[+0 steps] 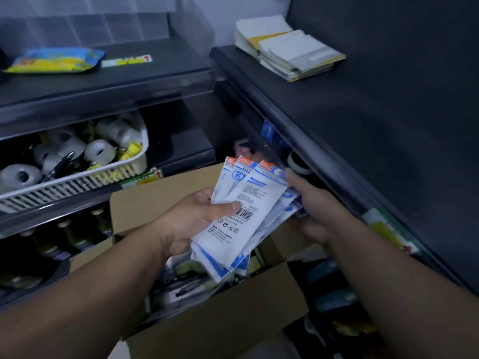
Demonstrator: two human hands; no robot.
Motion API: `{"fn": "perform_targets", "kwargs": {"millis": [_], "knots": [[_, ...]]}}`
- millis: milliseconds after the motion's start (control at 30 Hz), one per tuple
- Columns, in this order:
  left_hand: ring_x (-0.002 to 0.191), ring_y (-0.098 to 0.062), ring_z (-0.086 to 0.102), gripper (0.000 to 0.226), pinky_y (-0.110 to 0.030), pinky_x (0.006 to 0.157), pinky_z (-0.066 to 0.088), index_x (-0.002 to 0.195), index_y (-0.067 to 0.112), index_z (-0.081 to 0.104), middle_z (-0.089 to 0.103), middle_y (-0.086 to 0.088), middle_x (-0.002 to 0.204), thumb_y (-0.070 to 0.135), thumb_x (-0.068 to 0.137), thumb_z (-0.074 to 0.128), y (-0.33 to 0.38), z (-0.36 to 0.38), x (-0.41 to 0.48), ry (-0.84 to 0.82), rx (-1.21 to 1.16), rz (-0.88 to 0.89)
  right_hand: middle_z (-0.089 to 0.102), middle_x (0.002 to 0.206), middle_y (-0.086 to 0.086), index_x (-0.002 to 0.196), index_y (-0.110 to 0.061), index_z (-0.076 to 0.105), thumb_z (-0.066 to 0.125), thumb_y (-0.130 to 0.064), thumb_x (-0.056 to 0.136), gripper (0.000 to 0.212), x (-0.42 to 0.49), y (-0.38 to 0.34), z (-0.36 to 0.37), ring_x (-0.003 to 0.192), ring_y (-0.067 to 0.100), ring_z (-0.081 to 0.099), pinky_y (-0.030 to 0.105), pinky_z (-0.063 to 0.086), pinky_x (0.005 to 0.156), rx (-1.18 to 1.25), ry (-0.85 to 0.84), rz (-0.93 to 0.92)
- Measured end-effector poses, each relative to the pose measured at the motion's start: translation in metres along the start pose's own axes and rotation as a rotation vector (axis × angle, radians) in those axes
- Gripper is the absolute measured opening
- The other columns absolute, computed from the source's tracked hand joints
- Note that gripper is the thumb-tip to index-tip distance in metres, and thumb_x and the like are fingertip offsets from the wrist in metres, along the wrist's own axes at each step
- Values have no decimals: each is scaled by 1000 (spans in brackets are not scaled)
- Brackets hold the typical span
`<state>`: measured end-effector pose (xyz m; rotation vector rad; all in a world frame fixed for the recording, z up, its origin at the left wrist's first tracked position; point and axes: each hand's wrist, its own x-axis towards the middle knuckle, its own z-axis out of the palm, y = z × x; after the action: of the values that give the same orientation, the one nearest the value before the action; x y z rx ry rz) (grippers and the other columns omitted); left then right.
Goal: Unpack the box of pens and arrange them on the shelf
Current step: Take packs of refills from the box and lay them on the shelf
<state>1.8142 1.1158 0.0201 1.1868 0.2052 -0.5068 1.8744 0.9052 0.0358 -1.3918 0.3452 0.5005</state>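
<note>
A fanned stack of white-and-blue pen packets [246,203] with orange tops is held above an open cardboard box [217,317]. My left hand [197,216] grips the stack from the left, thumb across the barcode side. My right hand [313,206] holds the stack's right edge, fingertips on the upper corner of the front packet. More packaged pens lie inside the box [181,286], partly hidden by the stack. The dark shelf [337,104] on the right runs just behind my right hand.
A white basket [77,177] of tape rolls sits on the left middle shelf. A yellow-blue packet [54,59] lies on the upper left shelf. Stacked paper pads [287,53] rest on the right shelf top. Bottles [64,237] stand on the lower left shelf.
</note>
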Motion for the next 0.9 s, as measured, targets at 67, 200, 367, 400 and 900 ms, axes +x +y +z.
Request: {"fn": "perform_targets", "kwargs": {"millis": [67, 200, 367, 400, 900], "knots": [[78, -28, 72, 32, -36, 60, 58, 102, 11, 68, 71, -19, 102, 13, 70, 72, 9, 31, 8, -2, -17, 34, 71, 78, 4, 101, -14, 73, 64, -49, 82, 41, -14, -14, -24, 60, 11, 64, 20, 51, 54, 158, -22, -14], [89, -32, 70, 41, -41, 68, 59, 115, 8, 63, 70, -18, 108, 12, 75, 70, 23, 108, 27, -34, 23, 126, 70, 113, 11, 110, -13, 72, 72, -45, 66, 54, -53, -39, -80, 104, 28, 67, 43, 54, 91, 156, -137, -48], [100, -38, 66, 47, -50, 81, 56, 125, 6, 55, 68, -19, 113, 10, 79, 69, 25, 216, 57, -122, 73, 132, 71, 112, 10, 115, -12, 67, 67, -29, 74, 44, -99, -61, -165, 95, 25, 71, 39, 60, 73, 218, -149, -50], [98, -36, 68, 47, -47, 77, 57, 124, 7, 54, 69, -17, 111, 9, 80, 69, 24, 237, 63, -135, 98, 135, 70, 113, 11, 117, -12, 66, 66, -28, 77, 43, -106, -64, -183, 96, 26, 70, 41, 60, 75, 235, -141, -55], [118, -11, 47, 90, -18, 86, 33, 139, 27, 40, 47, 5, 135, 62, 63, 74, -35, 433, 123, -122, 1362, 313, 71, 111, 12, 129, -17, 55, 39, -41, 101, 41, -133, -46, -361, 98, 30, 70, 45, 58, 71, 501, 95, -102]]}}
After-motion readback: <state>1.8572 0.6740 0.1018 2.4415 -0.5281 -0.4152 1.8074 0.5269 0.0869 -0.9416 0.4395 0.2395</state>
